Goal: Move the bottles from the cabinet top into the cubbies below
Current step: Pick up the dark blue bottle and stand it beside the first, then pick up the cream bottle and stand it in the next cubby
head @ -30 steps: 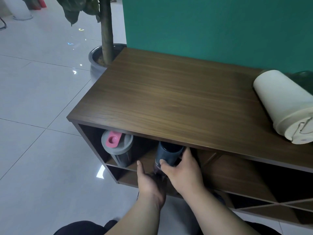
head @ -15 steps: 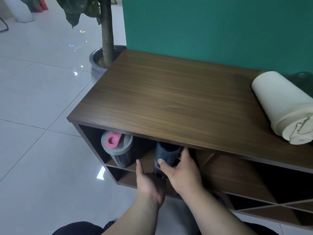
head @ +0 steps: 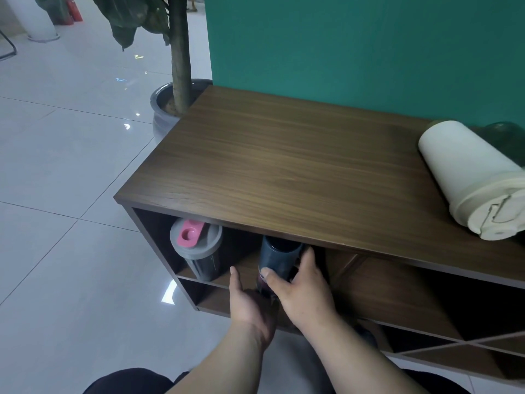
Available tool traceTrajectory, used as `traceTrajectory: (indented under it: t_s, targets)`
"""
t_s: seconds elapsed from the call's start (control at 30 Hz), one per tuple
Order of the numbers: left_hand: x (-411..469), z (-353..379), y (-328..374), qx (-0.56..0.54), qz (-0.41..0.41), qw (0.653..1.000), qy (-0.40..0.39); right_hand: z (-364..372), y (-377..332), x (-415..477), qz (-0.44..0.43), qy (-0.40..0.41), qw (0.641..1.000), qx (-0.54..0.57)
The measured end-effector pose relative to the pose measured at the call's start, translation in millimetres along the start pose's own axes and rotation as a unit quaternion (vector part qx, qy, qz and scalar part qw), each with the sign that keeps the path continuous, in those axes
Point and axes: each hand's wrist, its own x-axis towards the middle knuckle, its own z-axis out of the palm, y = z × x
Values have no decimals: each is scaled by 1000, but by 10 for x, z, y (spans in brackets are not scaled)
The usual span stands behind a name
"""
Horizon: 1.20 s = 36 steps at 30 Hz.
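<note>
While wood cabinet top (head: 284, 166) sits against green wall (head: 369, 52) on white tile: 1 cream bottle (head: 471, 180) up top, 2 in cubbies. Both hands, left hand (head: 250, 305) and right hand (head: 301, 291), grip dark bottle (head: 277, 258); grey-lidded bottle (head: 199, 248) beside it.

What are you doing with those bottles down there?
A person is putting bottles away in a wooden cabinet. Both hands are on a dark blue bottle at the mouth of an upper cubby: the right hand wraps its side and the left hand is at its bottom end. A gray bottle with a pink cap already sits in the cubby to its left. A cream bottle lies on its side on the cabinet top, not yet moved.
</note>
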Motion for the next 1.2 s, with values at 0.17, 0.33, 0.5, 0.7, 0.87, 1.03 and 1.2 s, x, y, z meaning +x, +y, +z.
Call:
traceTrajectory:
  t_s: [0.17, 0.33, 0.5, 0.7, 0.87, 1.03, 1.2]
  targets:
    - [-96, 56, -7, 79, -21, 996, 40, -47, 65, -220, 25, -46, 996, -76]
    - [-365, 147, -196, 156, -62, 985, 35, -463, 63, -584, 10, -33, 996, -84]
    - [-618, 172, -400, 228, -61, 972, 9, -1167, -31, -1039, -58, 153, 986, 25]
    - [-1012, 303, -367, 296, -61, 953, -19, -2147, -347, -957, -108, 328, 929, -135]
    - [-1276, 369, -365, 288, -66, 954, -52, -2428, -526, -460, -46, 323, 876, -355]
    - [-1289, 345, -340, 262, -70, 957, -103, -2438, -571, -138, 2, 301, 842, -448]
    - [-1239, 363, -326, 260, -65, 957, -112, -2375, -520, -120, -58, 314, 833, -451]
